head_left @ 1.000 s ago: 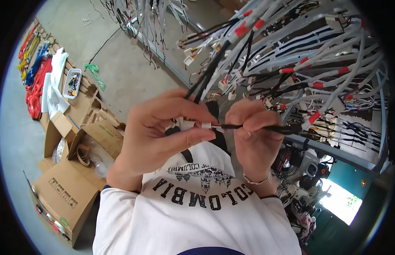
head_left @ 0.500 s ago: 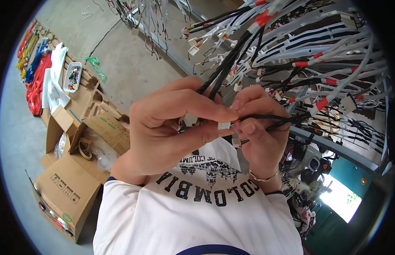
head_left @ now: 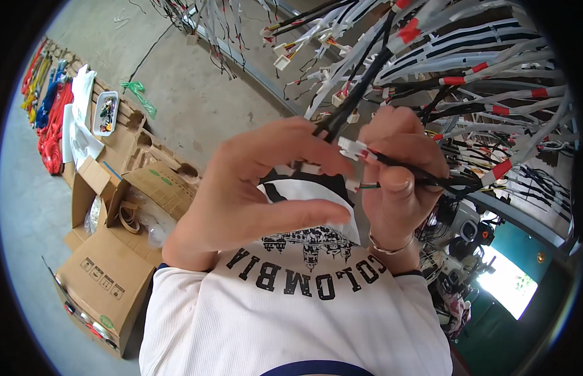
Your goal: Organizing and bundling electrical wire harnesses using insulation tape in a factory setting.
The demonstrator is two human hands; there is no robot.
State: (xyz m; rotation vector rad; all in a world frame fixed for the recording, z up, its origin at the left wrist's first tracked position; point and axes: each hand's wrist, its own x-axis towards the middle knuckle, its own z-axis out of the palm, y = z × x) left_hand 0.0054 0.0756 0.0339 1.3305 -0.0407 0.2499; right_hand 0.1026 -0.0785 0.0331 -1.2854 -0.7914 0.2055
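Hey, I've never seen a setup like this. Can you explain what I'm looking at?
There's no machine here: these are a person's own bare hands. The view comes from a wide fisheye camera worn on their head, looking down past the white shirt, so straight edges bend near the rim.

The right hand grips black cables, with a white connector near its fingertips. The left hand has its thumb and forefinger apart. Another dark cable runs behind it; I can't tell how firmly it's held.

To the right hang pale cables with red bands. On the floor at left are a cardboard box, a white tray of small parts and a red bundle.
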